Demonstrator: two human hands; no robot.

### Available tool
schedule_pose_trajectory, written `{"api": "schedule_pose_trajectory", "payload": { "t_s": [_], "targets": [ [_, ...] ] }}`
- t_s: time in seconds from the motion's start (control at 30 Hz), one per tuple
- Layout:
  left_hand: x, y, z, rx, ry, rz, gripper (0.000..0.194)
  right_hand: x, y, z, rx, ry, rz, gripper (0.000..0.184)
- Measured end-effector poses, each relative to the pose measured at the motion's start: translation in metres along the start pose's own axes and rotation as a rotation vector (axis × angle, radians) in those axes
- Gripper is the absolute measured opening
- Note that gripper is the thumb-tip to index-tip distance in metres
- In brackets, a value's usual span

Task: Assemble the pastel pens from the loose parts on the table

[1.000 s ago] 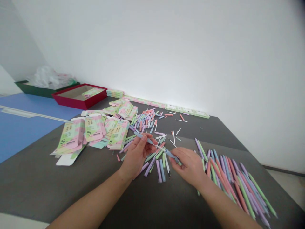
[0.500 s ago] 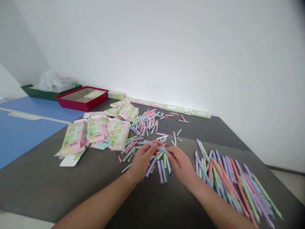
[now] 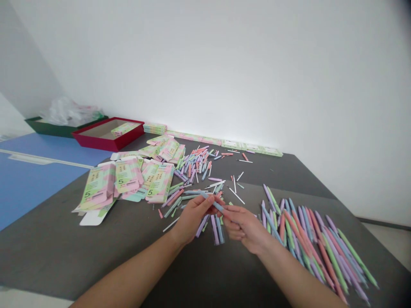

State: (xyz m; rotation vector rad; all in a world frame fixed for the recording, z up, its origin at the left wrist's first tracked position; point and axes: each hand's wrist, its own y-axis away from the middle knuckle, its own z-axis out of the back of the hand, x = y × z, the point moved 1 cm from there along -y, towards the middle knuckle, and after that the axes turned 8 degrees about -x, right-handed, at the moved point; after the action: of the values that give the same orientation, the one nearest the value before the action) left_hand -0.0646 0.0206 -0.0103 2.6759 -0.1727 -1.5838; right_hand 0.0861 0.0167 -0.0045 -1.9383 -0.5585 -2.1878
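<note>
My left hand and my right hand meet above the dark table, with a pale blue pen held between them. Its far end is partly hidden by my right fingers. Short pastel pen barrels lie just beneath my hands. Farther up, a heap of loose pen parts spreads across the table. To the right of my right hand lies a fan of long pastel pens. Thin white refills sit beyond my hands.
Flat printed cardboard boxes marked 5 lie left of the parts. A red box and a green tray with plastic film stand at the far left. A row of flat packs lines the wall. A blue surface adjoins the table.
My hands have drawn closer and my right fingers now reach the pen's far end. The pen has tilted downward to the right. The view has shifted slightly.
</note>
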Motion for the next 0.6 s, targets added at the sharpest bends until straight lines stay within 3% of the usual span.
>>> {"api": "schedule_pose_trajectory", "payload": {
  "t_s": [0.03, 0.1, 0.2, 0.23, 0.3, 0.37, 0.43, 0.57, 0.6],
  "targets": [
    [0.0000, 0.0005, -0.0006, 0.014, 0.004, 0.013, 0.023, -0.0012, 0.0005, -0.0002, 0.049, -0.047, -0.061, 0.033],
    [0.0004, 0.0003, -0.0002, -0.030, -0.009, 0.022, 0.023, -0.0018, 0.0012, -0.0003, -0.034, 0.020, -0.027, 0.029],
    [0.0021, -0.0018, 0.0021, -0.152, -0.008, 0.019, 0.022, 0.0011, 0.0030, -0.0002, -0.369, 0.323, 0.279, 0.021],
    [0.0026, -0.0025, 0.0025, -0.157, 0.006, 0.023, 0.022, 0.0017, 0.0037, -0.0003, -0.414, 0.379, 0.346, 0.020],
    [0.0031, -0.0033, 0.0026, -0.110, 0.040, 0.041, 0.023, 0.0011, 0.0042, 0.0003, -0.354, 0.330, 0.311, 0.023],
    [0.0030, -0.0033, 0.0019, -0.043, 0.048, 0.058, 0.024, -0.0010, 0.0038, 0.0016, -0.182, 0.155, 0.122, 0.034],
    [0.0034, -0.0030, 0.0014, -0.019, 0.011, 0.056, 0.024, -0.0019, 0.0035, 0.0037, -0.115, 0.052, 0.012, 0.036],
    [0.0062, -0.0031, 0.0018, -0.085, -0.048, 0.031, 0.026, -0.0012, 0.0053, 0.0072, -0.388, 0.306, 0.262, 0.026],
    [0.0068, -0.0032, 0.0021, -0.086, -0.046, 0.034, 0.027, -0.0024, 0.0062, 0.0069, -0.402, 0.356, 0.303, 0.024]
  ]
}}
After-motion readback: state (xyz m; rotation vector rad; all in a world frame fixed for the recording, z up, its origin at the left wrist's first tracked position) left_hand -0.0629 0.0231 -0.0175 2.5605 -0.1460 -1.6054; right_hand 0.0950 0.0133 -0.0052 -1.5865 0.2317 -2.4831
